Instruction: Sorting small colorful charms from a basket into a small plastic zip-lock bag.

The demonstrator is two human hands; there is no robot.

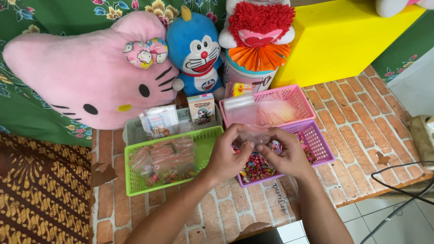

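Observation:
My left hand (227, 156) and my right hand (288, 155) meet over the purple basket (322, 145), both pinching one small clear plastic bag (255, 135) between their fingertips. Under the hands the purple basket holds a heap of small colourful beads (257, 168). Behind it, a pink basket (296, 95) holds a stack of empty clear bags (253, 110). Left of my hands, a green basket (208, 135) contains several filled small bags (165, 160).
A grey basket (133, 131) with cards and packets sits behind the green one. Plush toys line the back: a pink cat head (90, 68), a blue cat (196, 49), a red-haired doll (260, 27). A yellow box (343, 36) stands back right. Black cables (402, 194) hang off the table's right edge.

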